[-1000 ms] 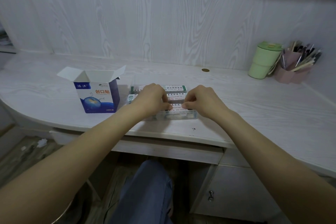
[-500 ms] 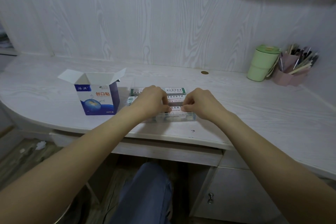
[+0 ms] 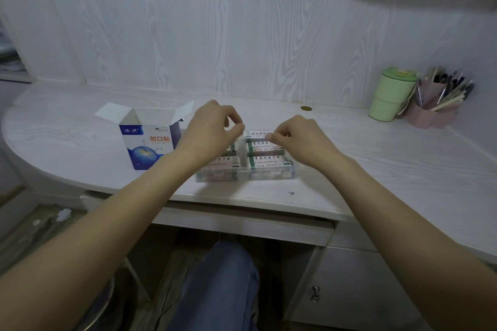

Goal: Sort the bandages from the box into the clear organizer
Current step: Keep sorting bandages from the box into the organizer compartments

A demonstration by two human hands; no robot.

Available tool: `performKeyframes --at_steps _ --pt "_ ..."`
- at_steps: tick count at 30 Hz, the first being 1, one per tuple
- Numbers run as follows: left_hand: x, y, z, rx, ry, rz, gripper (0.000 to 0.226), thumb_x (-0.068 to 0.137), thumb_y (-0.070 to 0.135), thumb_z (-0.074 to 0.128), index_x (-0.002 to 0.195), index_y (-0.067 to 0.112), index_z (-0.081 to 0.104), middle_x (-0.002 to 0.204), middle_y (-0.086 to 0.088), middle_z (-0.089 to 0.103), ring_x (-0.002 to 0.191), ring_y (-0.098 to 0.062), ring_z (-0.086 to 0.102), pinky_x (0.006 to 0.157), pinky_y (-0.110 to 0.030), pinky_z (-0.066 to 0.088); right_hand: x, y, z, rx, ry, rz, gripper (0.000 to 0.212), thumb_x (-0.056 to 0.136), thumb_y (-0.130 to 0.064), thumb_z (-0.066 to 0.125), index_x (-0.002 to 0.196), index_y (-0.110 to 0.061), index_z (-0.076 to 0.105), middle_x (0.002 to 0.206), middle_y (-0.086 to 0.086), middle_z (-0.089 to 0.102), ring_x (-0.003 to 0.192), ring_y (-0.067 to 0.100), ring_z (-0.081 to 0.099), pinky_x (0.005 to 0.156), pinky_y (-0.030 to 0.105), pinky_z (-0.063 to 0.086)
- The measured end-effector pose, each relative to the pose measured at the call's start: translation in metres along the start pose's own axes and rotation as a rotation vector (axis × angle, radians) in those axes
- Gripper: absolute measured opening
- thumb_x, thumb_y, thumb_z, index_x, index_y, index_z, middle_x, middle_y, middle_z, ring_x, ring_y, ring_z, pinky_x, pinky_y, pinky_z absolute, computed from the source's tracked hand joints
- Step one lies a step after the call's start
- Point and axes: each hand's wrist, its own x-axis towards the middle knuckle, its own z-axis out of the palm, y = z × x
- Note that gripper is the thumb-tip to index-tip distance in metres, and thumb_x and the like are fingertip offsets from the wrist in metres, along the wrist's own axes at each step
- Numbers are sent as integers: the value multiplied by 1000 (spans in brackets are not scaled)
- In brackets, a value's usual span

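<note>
In the head view, the clear organizer (image 3: 247,166) sits near the desk's (image 3: 403,169) front edge, its compartments filled with bandages (image 3: 265,161), with the open bandage box (image 3: 149,142) just left of it. Above it, the left hand (image 3: 212,129) and right hand (image 3: 301,140) hover with fingers curled, thumb meeting fingertip; whether either pinches anything cannot be told. Bare desktop stretches right toward a green cup (image 3: 390,97) and pen holder (image 3: 435,107).

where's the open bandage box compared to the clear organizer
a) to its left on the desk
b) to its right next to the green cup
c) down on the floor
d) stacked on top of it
a: the open bandage box stands on the desk to the left of the clear organizer, flaps up, not touching it.
</note>
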Motion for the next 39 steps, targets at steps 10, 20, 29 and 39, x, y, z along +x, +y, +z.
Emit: performKeyframes --at_steps 10,20,29,39 --pt "-17 -82 -79 358 18 -96 79 77 18 67 146 15 28 155 -5 22 142 -26 16 112 -43 22 30 -89 48 181 -77 -234 70 86 -29 69 144 -16 34 141 4 44 126 15 44 101 27 39" --pt "-25 -140 -98 230 -168 -100 77 78 23 76 142 20 35 142 -2 37 128 -18 35 97 -27 36 59 -127 83 465 -220 -15 103 78 -8 76 152 -19 6 150 2 34 132 20 37 94 26 37" --pt "-49 -146 -94 148 235 273 65 68 10 83 126 10 54 128 -5 39 117 -18 43 91 -23 38 42 -112 86 782 -16 -147 112 68 -4 82 152 -28 11 134 -11 46 123 8 45 98 20 41" --pt "-61 -139 -96 165 295 312 69 65 8 84 126 14 52 128 -3 38 117 -21 40 91 -29 43 31 -109 79 565 -6 -349 63 71 -7 78 120 -26 44 109 -13 57 98 -4 53 72 13 45"
